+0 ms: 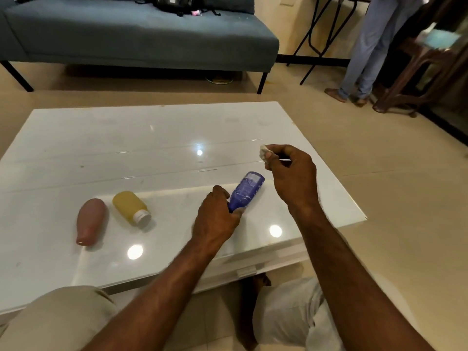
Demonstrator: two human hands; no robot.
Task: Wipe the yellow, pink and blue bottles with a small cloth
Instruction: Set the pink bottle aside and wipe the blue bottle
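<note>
The blue bottle lies tilted on the white table, its cap end gripped by my left hand. My right hand hovers just above and to the right of it, fingers pinched on a small white cloth that is apart from the bottle. Further left, the yellow bottle with a white cap lies on its side. The pink bottle lies beside it, nearer the table's left part.
A grey-blue sofa stands beyond the table with a black bag on it. A person's legs and a dark wooden stool are at the far right. My knees are at the table's near edge.
</note>
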